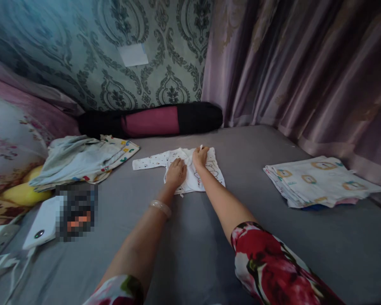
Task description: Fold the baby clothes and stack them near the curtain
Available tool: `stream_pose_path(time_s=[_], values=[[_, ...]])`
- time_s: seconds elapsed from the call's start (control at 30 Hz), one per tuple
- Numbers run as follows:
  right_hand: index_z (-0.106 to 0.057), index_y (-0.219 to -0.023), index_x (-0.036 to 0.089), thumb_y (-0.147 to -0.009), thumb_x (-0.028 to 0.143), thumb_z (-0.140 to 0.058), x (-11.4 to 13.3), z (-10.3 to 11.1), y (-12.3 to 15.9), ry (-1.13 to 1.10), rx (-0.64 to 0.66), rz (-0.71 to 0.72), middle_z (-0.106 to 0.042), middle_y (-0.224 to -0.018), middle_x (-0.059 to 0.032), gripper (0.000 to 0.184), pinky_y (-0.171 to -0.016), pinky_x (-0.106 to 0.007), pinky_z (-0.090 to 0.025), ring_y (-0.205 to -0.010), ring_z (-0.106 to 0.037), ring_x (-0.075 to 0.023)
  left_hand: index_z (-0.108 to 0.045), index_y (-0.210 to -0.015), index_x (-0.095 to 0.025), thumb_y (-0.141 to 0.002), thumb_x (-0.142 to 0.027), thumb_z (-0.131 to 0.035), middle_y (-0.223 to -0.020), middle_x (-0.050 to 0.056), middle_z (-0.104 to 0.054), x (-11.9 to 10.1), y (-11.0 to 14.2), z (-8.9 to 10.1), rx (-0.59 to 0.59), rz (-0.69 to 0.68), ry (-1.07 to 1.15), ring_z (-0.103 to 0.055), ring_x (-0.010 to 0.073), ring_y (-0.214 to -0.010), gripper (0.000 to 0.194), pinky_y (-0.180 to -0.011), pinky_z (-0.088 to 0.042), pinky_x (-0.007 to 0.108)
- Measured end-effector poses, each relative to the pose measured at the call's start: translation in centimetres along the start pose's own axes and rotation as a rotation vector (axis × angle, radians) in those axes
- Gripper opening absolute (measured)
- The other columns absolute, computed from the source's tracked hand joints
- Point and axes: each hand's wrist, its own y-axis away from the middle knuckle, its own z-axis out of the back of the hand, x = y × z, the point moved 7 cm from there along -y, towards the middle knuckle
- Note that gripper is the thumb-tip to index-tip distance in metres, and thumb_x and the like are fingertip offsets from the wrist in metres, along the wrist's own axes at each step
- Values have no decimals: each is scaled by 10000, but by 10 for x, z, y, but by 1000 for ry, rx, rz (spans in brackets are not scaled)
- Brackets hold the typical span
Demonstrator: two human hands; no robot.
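A small white baby shirt [152, 161] with printed figures lies flat on the grey bed sheet [190, 237], one sleeve stretched out to the left. My left hand [176, 173] rests palm down on the shirt's middle, fingers flat. My right hand [200, 156] presses on the upper part of the shirt, and its fingers seem to pinch a fold of the cloth near the collar. A pale bangle [160, 207] sits on my left wrist.
A stack of folded printed cloths [320, 181] lies to the right. A heap of unfolded clothes [82, 159] sits at the left. A black and maroon roll [152, 120] lies against the wall. A white power bank [41, 223], cables, a floral pillow [9, 140] and curtain [305, 67] border the bed.
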Motion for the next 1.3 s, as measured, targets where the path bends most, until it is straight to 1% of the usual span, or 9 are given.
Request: stream_pose_path(time_s=[0.2,0.3,0.43,0.6,0.67,0.77,1.0,1.17,1.3], values=[[-433,-1336,51,-936,464,-428,9,-27,13,302,107,340,-474,-1403,-234,575,-1108,-380,-267,-1345,-394,-298,-581,-1122,-167,-930,-198,-401,-1233,134,-604,1,-1,1,-18,-12,8,-523,236,-1241,264,-1111,-386,419],[-412,-1398,28,-964,537,-328,7,-41,20,445,240,403,-330,-1528,-228,674,-1167,-431,-134,-1439,-236,-315,-580,-1151,-147,-922,-190,-403,-1197,140,-618,0,-2,1,-9,-21,24,-544,235,-1197,293,-1086,-407,405],[-383,-1446,27,-999,491,-218,4,-51,23,575,375,392,-270,-1567,-203,665,-1181,-469,-31,-1478,-126,-299,-577,-1175,-143,-904,-191,-423,-1211,140,-619,1,-2,1,-1,-9,30,-542,241,-1195,315,-1084,-402,411],[-380,-1462,95,-1007,407,-173,7,-46,12,558,506,383,-289,-1573,-145,589,-1180,-493,-97,-1467,-184,-274,-537,-1241,-136,-936,-227,-376,-1276,155,-594,1,-1,1,-2,5,6,-516,248,-1249,356,-1105,-374,415],[-370,-1468,114,-999,334,-213,10,-37,6,553,496,441,-295,-1572,-137,541,-1176,-475,-138,-1461,-205,-258,-448,-1349,-125,-938,-237,-376,-1331,164,-562,0,0,2,-9,15,0,-492,251,-1280,432,-1108,-365,413],[-334,-1493,134,-977,271,-306,10,-25,8,641,467,571,-247,-1591,-136,535,-1180,-482,-111,-1476,-151,-263,-332,-1447,-110,-938,-232,-369,-1356,173,-544,-2,0,2,12,37,-17,-475,260,-1295,525,-1098,-362,413],[-318,-1517,192,-1013,368,-215,-4,-30,36,828,521,741,-263,-1593,-81,544,-1172,-526,-115,-1467,-182,-276,-327,-1473,-126,-958,-246,-340,-1417,161,-493,-4,2,-1,87,63,-115,-427,272,-1324,530,-1104,-335,423],[-290,-1531,208,-1009,363,-190,-4,-32,35,911,519,742,-248,-1601,-58,554,-1174,-520,-137,-1467,-188,-269,-316,-1488,-162,-968,-263,-334,-1444,140,-471,-2,3,-4,110,73,-149,-409,265,-1335,530,-1109,-329,421],[-253,-1544,203,-998,353,-192,-3,-32,28,907,635,649,-192,-1617,-42,569,-1191,-502,-93,-1485,-133,-249,-321,-1495,-192,-972,-270,-333,-1455,128,-461,-2,3,-3,129,78,-169,-403,265,-1344,529,-1111,-330,419]])
